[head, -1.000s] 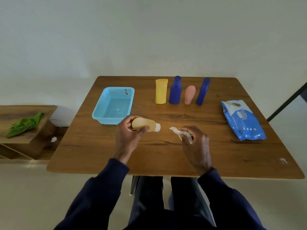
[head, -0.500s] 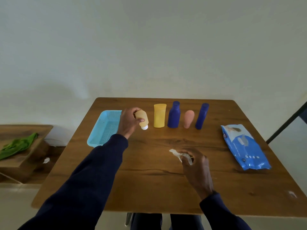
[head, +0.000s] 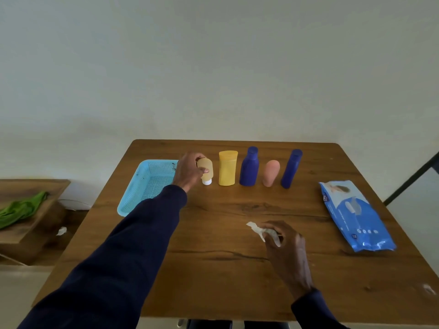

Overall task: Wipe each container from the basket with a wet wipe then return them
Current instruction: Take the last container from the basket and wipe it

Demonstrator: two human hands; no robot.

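Head: left hand [head: 188,173] grips bottle [head: 206,169] (cap down).

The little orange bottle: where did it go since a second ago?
The left hand carried the orange bottle away from the person, turned it cap-down beside the yellow tube, and still grips it. The right hand still holds the wet wipe. The basket, the other bottles and the wipes pack stayed put.

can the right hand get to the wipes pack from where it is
Probably yes: the pack lies to the right of the right hand, with only bare table between them. The hand pinches a wipe, though, so it would have to drop that or grab with spare fingers.
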